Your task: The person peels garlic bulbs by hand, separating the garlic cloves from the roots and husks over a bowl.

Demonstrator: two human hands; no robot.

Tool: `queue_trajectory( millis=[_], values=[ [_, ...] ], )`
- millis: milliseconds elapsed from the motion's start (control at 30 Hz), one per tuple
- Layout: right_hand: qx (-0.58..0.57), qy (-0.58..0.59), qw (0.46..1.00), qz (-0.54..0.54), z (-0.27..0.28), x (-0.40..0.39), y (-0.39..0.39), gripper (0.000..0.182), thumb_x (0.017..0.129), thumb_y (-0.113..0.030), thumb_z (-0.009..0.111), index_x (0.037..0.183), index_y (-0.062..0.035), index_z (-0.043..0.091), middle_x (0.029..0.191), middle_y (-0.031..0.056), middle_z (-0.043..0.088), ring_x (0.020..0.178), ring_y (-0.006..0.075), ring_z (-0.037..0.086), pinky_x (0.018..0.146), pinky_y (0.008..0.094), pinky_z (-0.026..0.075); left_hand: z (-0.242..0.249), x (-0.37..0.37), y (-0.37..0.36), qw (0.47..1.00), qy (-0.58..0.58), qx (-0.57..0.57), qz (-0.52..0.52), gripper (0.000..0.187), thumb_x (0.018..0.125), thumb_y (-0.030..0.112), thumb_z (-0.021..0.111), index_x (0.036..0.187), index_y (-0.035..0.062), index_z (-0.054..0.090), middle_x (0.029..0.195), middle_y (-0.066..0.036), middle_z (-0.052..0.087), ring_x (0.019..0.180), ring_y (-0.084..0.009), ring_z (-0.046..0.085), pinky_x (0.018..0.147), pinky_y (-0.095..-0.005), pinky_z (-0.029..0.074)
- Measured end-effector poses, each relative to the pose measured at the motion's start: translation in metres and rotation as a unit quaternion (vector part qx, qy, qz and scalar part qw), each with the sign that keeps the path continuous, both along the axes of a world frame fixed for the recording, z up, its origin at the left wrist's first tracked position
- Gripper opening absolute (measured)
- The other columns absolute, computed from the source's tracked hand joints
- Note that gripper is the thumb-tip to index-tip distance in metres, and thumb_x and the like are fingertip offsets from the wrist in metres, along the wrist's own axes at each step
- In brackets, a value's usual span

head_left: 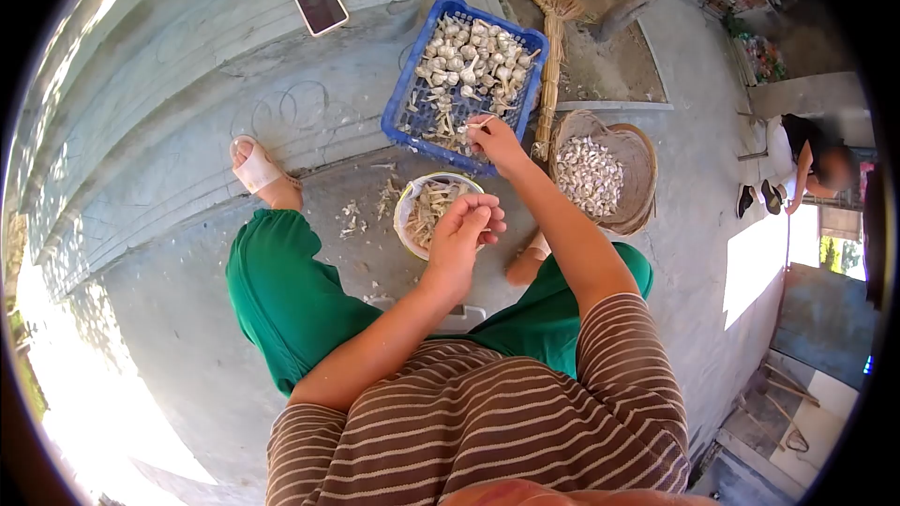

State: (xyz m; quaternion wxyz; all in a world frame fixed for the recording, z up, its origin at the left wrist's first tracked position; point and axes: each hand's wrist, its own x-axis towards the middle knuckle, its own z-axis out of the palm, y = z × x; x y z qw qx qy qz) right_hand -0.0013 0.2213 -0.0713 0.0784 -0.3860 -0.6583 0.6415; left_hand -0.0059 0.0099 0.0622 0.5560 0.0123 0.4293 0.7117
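My right hand (497,144) reaches over the near right corner of the blue plastic crate (398,103), its thumb and fingers pinched on a thin pale piece of garlic stalk (484,121). Whole garlic bulbs (469,56) with short stalks fill the crate's far part, and loose dry bits lie in its near part. Closer to my body, my left hand (461,232) is curled, palm turned inward, over the right side of a yellow-rimmed bucket (405,224). Dry garlic stalks and skins (431,209) fill that bucket. I cannot tell whether the curled left fingers hold something.
Right of the crate stands a wicker basket (639,164) of separated garlic cloves (588,175). A straw broom (551,56) lies beside the crate. A phone (320,6) rests on the step (216,66). Skins litter the floor near my foot (267,171). Another person (797,159) is far right.
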Motion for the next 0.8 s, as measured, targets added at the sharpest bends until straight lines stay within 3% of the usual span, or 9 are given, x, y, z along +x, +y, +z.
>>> queue_trajectory(
  millis=[33,133,233,267,300,367,567,633,800],
  values=[
    [-0.071,0.046,0.996,0.001,0.019,0.006,-0.007,0.017,0.086,-0.012,0.058,0.101,-0.006,0.057,0.083,0.0035,0.058,0.072,0.0124,0.058,0.063,0.0285,0.049,0.001,-0.001,0.0,1.0,0.002,0.003,0.003,0.016,0.093,0.013,0.047,0.104,0.0052,0.056,0.094,-0.003,0.06,0.084,-0.0112,0.056,0.074,-0.0258,0.045],
    [-0.14,0.075,0.987,0.013,0.076,0.027,-0.038,0.02,0.089,-0.011,0.055,0.108,-0.0053,0.052,0.086,0.0046,0.057,0.069,0.0137,0.06,0.061,0.0282,0.051,0.0,-0.009,0.0,0.997,0.052,0.016,0.054,0.015,0.092,0.012,0.049,0.103,0.0044,0.056,0.091,-0.001,0.058,0.081,-0.0084,0.054,0.07,-0.0228,0.043],
    [-0.165,0.064,0.982,0.072,0.117,0.052,-0.069,0.023,0.09,-0.012,0.055,0.111,-0.0036,0.049,0.088,0.0059,0.056,0.072,0.0136,0.06,0.062,0.0266,0.052,-0.008,-0.021,-0.001,0.989,0.107,0.028,0.101,0.015,0.091,0.011,0.049,0.103,0.0044,0.056,0.089,0.0,0.056,0.079,-0.0077,0.052,0.07,-0.0223,0.042],
    [-0.134,0.065,0.985,0.091,0.122,0.06,-0.077,0.023,0.088,-0.006,0.056,0.109,-0.0025,0.048,0.087,0.0062,0.056,0.073,0.0127,0.06,0.062,0.0256,0.053,-0.009,-0.022,-0.003,0.989,0.103,0.026,0.1,0.015,0.091,0.011,0.049,0.103,0.0044,0.056,0.089,0.0,0.056,0.079,-0.0077,0.052,0.07,-0.0223,0.042],
    [-0.136,0.062,0.985,0.09,0.12,0.067,-0.082,0.023,0.088,-0.006,0.056,0.109,-0.0025,0.048,0.087,0.0062,0.056,0.073,0.0127,0.06,0.062,0.0256,0.053,-0.006,-0.024,-0.004,0.987,0.124,0.014,0.104,0.015,0.091,0.01,0.05,0.103,0.0042,0.056,0.088,0.0,0.056,0.079,-0.0075,0.05,0.07,-0.0222,0.042],
    [-0.033,0.125,0.987,0.093,0.113,0.077,-0.092,0.028,0.084,0.0,0.059,0.109,-0.0021,0.047,0.086,0.0061,0.056,0.074,0.0114,0.06,0.063,0.0256,0.053,-0.007,-0.023,-0.008,0.983,0.143,-0.002,0.111,0.015,0.091,0.01,0.05,0.103,0.004,0.056,0.087,0.001,0.055,0.078,-0.0073,0.049,0.071,-0.0222,0.041],
    [-0.013,0.191,0.978,0.078,0.128,0.079,-0.106,0.025,0.08,0.003,0.064,0.101,0.0002,0.053,0.087,0.0046,0.061,0.076,0.0099,0.059,0.067,0.024,0.051,-0.009,-0.021,-0.017,0.977,0.209,0.015,-0.031,0.016,0.09,0.01,0.053,0.105,0.0031,0.055,0.088,-0.002,0.056,0.079,-0.0096,0.051,0.072,-0.0245,0.043],
    [-0.001,0.196,0.978,0.071,0.128,0.083,-0.108,0.024,0.079,0.002,0.065,0.101,0.0003,0.053,0.089,0.0047,0.062,0.078,0.01,0.059,0.07,0.0241,0.05,-0.01,-0.023,-0.022,0.977,0.209,0.022,-0.037,0.018,0.09,0.01,0.053,0.107,0.0026,0.054,0.09,-0.003,0.057,0.079,-0.0102,0.052,0.072,-0.025,0.044],
    [-0.052,0.269,0.96,0.053,0.129,0.092,-0.11,0.021,0.079,0.002,0.065,0.097,0.0003,0.056,0.087,0.0059,0.064,0.073,0.0093,0.06,0.065,0.023,0.051,0.0,-0.019,-0.026,0.978,0.198,0.04,-0.052,0.018,0.09,0.007,0.054,0.107,0.0019,0.055,0.089,-0.003,0.059,0.077,-0.0093,0.054,0.069,-0.0242,0.046]
  ],
)
